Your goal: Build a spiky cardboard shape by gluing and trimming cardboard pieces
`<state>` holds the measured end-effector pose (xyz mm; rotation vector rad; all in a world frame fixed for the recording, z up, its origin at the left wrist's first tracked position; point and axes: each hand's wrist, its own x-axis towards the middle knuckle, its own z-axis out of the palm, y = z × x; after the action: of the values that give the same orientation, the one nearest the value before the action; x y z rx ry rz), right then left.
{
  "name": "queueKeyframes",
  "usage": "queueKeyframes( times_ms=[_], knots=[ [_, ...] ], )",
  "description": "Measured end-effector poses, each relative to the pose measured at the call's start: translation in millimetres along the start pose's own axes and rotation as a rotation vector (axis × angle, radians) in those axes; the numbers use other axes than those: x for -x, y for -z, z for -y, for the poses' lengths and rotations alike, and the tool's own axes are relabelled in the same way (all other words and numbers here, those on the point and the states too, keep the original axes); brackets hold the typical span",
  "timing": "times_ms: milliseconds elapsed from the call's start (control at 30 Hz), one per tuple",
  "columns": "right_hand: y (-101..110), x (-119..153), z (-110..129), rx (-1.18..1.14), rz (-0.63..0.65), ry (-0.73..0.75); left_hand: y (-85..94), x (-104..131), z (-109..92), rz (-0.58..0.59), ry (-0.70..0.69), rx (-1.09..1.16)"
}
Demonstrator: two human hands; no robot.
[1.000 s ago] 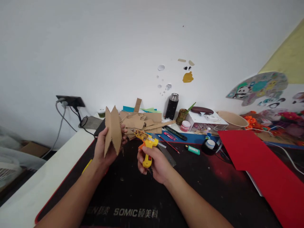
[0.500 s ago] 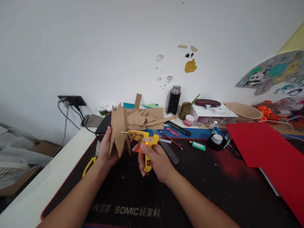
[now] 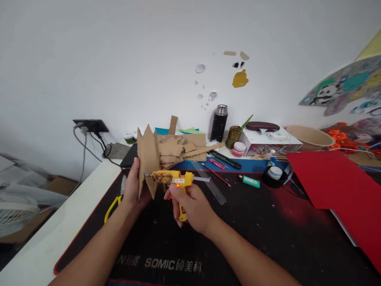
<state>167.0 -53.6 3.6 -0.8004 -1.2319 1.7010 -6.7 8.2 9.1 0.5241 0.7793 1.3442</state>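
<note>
My left hand is wrapped round a brown cardboard piece with pointed, zigzag ends, held upright at left of centre. Its thumb lies along the left side, and the other fingers are mostly hidden behind the cardboard. A yellow glue gun with a lit orange light is gripped by my right hand. The gun's nozzle points left and overlaps the lower part of the cardboard; whether it touches cannot be made out. A clear glue stick juts from the gun's back.
Cardboard scraps lie behind the hands. Yellow-handled scissors rest at the left. A ruler, red pencil, cutter and black flask stand or lie to the right, with red sheets farther right.
The glue gun has moved slightly left and down across the cardboard. The cardboard has turned a little in my left hand. The view has shifted slightly.
</note>
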Motion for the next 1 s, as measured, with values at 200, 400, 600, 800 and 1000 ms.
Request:
queueKeyframes(
  times_ms=[200,400,600,800,1000],
  knots=[
    [0.0,1.1,-4.1,0.031,-0.008,-0.014,-0.3,1.0,-0.6,-0.005,-0.025,-0.026],
    [-1.5,2.2,-2.1,0.054,-0.028,-0.019,-2.2,3.2,-0.2,0.040,-0.057,-0.028],
    [-2.0,2.5,1.0,0.088,-0.037,-0.033,-5.4,5.4,-1.4,0.033,-0.059,-0.024],
    [-2.4,3.4,1.3,0.088,-0.032,-0.020,-6.0,5.1,-1.4,-0.006,-0.042,-0.036],
    [-3.3,3.5,1.9,0.102,-0.043,-0.014,-2.8,4.0,-1.3,0.005,-0.038,-0.034]
  ],
)
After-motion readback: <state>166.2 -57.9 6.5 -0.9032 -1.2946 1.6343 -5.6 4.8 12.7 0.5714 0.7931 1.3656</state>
